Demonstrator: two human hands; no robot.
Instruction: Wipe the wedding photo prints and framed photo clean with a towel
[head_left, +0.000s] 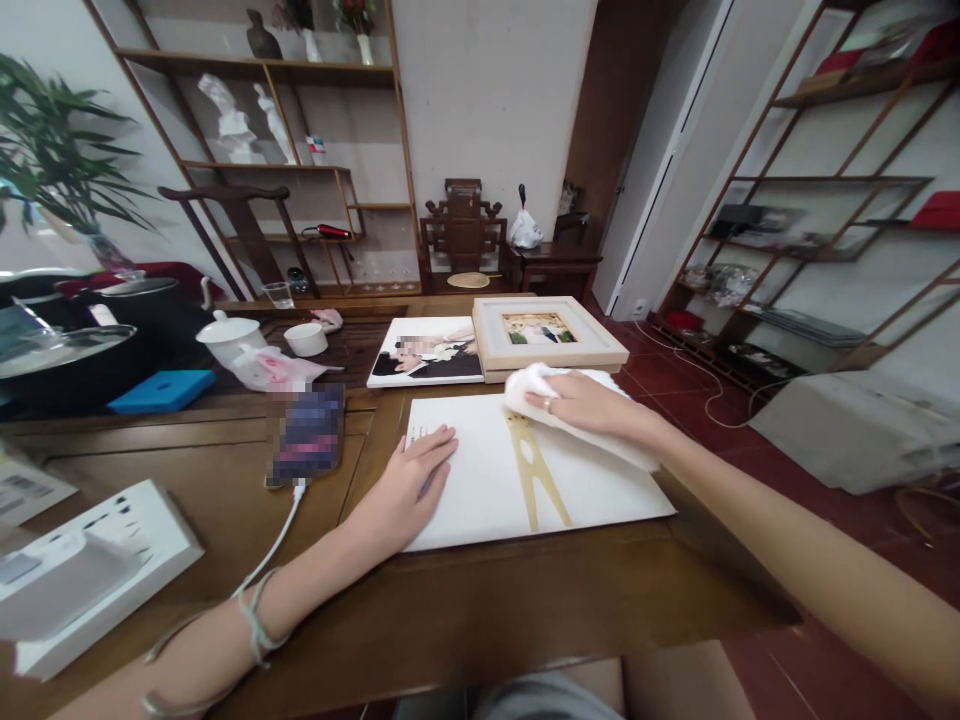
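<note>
A white album cover with a gold emblem [525,470] lies flat on the wooden table [450,600] in front of me. My left hand [409,480] rests flat on its left edge, fingers stretched out. My right hand [581,400] presses a white cloth [536,385] onto the cover's far right corner, fingers curled over it. Just beyond lie a photo print [427,352] and a light framed picture [544,335].
A phone [306,435] on a white cable lies to the left. Farther left are a white box [82,570], a blue pad [161,390], a white teapot [225,338], a cup [305,338] and dark pots. Shelves line both walls; a chair stands behind the table.
</note>
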